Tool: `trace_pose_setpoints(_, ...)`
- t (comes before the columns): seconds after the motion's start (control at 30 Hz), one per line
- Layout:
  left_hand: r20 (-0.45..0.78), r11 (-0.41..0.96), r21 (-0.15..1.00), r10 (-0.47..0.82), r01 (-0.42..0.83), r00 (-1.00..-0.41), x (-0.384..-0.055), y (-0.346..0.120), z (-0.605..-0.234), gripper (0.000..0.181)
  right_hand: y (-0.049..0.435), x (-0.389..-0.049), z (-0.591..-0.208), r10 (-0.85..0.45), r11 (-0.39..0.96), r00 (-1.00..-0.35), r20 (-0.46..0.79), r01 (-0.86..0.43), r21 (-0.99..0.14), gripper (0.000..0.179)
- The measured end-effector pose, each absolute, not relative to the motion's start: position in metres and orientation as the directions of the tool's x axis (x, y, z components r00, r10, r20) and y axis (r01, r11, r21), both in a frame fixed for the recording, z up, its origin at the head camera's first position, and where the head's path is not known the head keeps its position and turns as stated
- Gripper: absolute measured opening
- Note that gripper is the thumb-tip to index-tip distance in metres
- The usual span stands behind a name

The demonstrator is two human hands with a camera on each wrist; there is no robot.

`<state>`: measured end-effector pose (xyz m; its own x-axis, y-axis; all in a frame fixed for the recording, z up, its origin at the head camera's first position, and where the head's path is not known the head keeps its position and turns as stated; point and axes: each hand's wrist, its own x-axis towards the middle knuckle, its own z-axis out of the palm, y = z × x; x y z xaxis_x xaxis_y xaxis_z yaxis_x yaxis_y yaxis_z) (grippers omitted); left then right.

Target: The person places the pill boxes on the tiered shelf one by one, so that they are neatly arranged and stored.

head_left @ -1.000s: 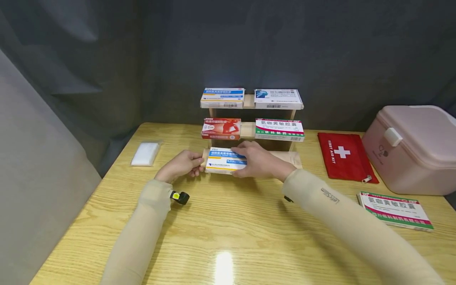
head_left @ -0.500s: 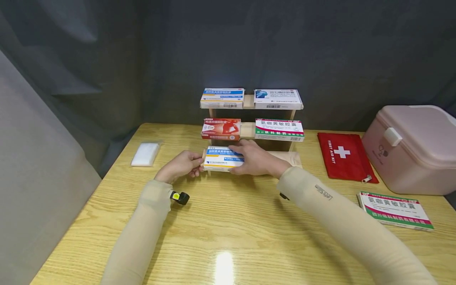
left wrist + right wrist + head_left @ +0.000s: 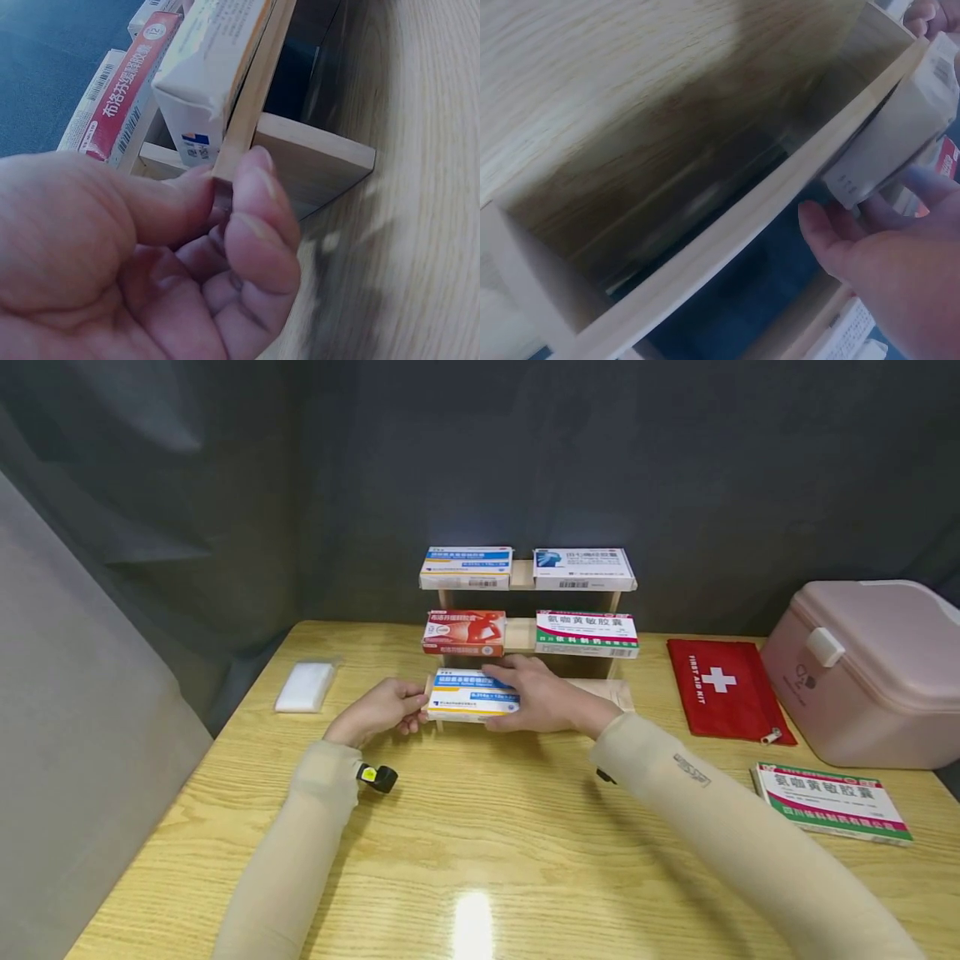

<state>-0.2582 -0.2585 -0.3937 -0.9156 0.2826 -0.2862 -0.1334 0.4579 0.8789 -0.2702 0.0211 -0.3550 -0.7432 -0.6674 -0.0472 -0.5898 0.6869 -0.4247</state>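
In the head view my left hand [image 3: 378, 707] is at the left end of the wooden three-tier rack [image 3: 613, 693]. The left wrist view shows its thumb and fingers pinching the end of the rack's front strip [image 3: 244, 139]. A white, blue and yellow medicine box [image 3: 468, 697] leans on the lowest tier, at its left side. My right hand [image 3: 547, 697] holds the box's right end, thumb at the lower edge and fingers at the upper. In the right wrist view, its fingers [image 3: 840, 225] curl about the end of the box [image 3: 892, 142]; part of that contact is hidden.
Above, the rack bears a red box [image 3: 465, 632], a green-and-white box [image 3: 587, 633] and two boxes on top. Rightward lie a red first aid pouch [image 3: 727, 689], a pink case [image 3: 870, 685] and another medicine box [image 3: 832, 803]. A white packet [image 3: 305, 685] lies left.
The medicine box has shifted slightly left and back on the lowest tier. My right hand moved left with it, then slightly right, uncovering more of its front. The left hand has stayed put.
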Motion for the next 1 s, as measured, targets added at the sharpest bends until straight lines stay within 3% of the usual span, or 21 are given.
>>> trace_pose_setpoints(0.43,-0.289,0.452,0.881,0.287,-0.137,-0.913,-0.257,-0.259,-0.393,0.027,0.087,-0.224,-0.341,-0.67,0.66,-0.741,0.046,-0.623,-0.421,0.082)
trace_pose_setpoints(1.0,-0.282,0.418,0.898,0.311,-0.136,-0.908,-0.256,-0.259,-0.394,0.028,0.285,-0.168,-0.356,-0.467,0.819,-0.883,0.047,-0.452,-0.355,0.08)
